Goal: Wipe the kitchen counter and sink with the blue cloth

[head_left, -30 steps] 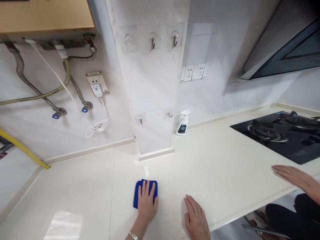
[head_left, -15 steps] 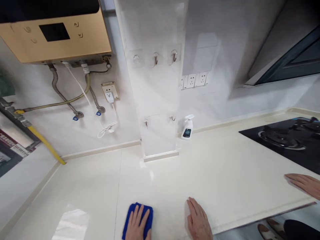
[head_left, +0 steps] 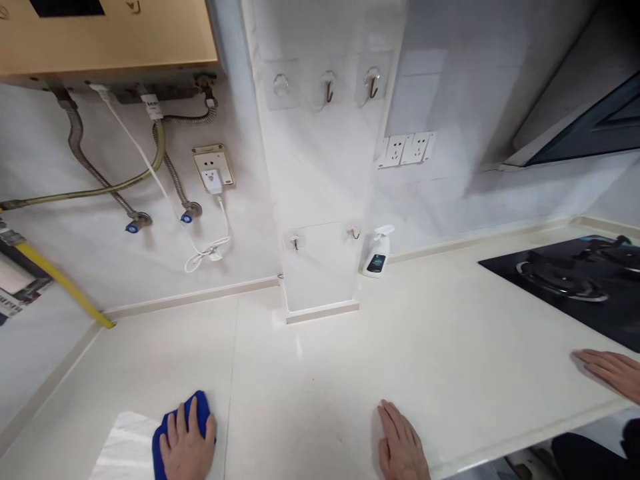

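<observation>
My left hand (head_left: pixel 187 443) presses down on a folded blue cloth (head_left: pixel 201 407), holding it against the pale countertop (head_left: pixel 285 393). The fingers are spread over the cloth, and its edges stick out above and to the left of them. To the right, my right hand (head_left: pixel 401 445) rests flat on the bare counter near the front edge, fingers together and stretched out, with nothing in it. A few tiny specks lie on the surface between the two hands.
Another person's hand (head_left: pixel 611 373) lies on the counter at far right, near a black gas hob (head_left: pixel 565 277). A white spray bottle (head_left: pixel 377 253) stands by the hooked pillar (head_left: pixel 323 180). A water heater (head_left: pixel 115 40) with hoses hangs at upper left.
My left hand has slid the blue cloth leftward across the counter seam. My right hand and the other person's hand stay nearly in place. The view has shifted slightly.
</observation>
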The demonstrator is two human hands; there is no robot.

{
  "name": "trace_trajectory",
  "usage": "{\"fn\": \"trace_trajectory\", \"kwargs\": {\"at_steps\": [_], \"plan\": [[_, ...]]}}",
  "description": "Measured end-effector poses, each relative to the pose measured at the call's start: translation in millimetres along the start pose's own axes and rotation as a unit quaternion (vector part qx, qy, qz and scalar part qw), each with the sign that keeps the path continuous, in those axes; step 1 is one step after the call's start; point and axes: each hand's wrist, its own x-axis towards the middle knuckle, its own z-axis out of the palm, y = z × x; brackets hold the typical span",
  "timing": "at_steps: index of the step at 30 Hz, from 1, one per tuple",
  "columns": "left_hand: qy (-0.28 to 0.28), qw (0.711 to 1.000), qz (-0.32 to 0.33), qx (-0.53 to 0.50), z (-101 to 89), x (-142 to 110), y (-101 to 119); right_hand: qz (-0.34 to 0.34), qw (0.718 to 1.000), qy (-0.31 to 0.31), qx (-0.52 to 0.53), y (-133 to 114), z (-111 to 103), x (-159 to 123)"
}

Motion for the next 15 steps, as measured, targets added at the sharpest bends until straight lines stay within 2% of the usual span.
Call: {"fn": "trace_trajectory", "kwargs": {"at_steps": [4,10,15], "plan": [[0.007,0.999,0.006,0.035,6.2,7.9,32.3,-0.008,1.0,-0.003,-0.003,2.0,-0.6,-1.9],[0.022,0.991,0.13,0.0,26.5,19.3,96.9,-0.001,0.999,-0.037,0.003,5.4,1.5,-9.3],[0.014,0.974,0.208,-0.085,40.8,55.3,160.2,0.01,0.997,-0.075,-0.007,10.6,0.6,-13.3]]}}
